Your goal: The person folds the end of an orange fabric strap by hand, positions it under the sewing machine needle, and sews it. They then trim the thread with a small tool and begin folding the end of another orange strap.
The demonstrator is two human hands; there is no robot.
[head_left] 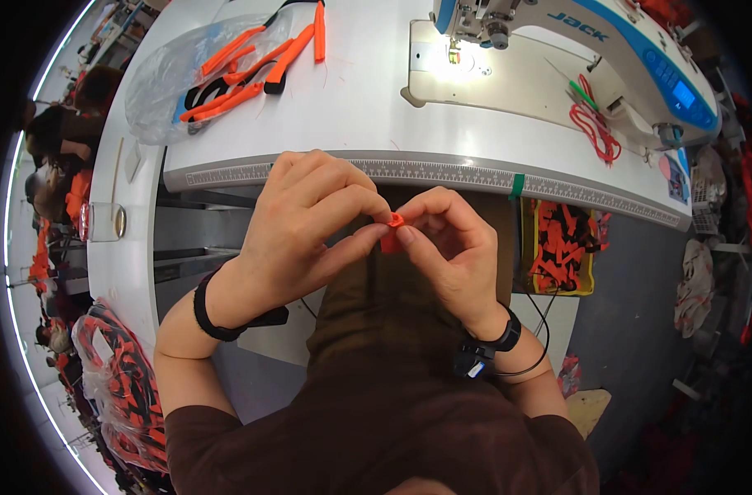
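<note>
Just past the table's front edge, above my lap, a small folded piece of orange-red fabric is pinched between both hands. My left hand grips it from the left with thumb and forefinger. From the right, the thumb and forefinger of my right hand press on its upper end. Its folded top shows between the fingertips, and a short part hangs below. The fingers hide the rest of it.
A sewing machine stands at the back right, with red cord beside it. Orange and black strips lie by a plastic bag. A ruler strip lines the table edge. Below right is a yellow bin of fabric pieces.
</note>
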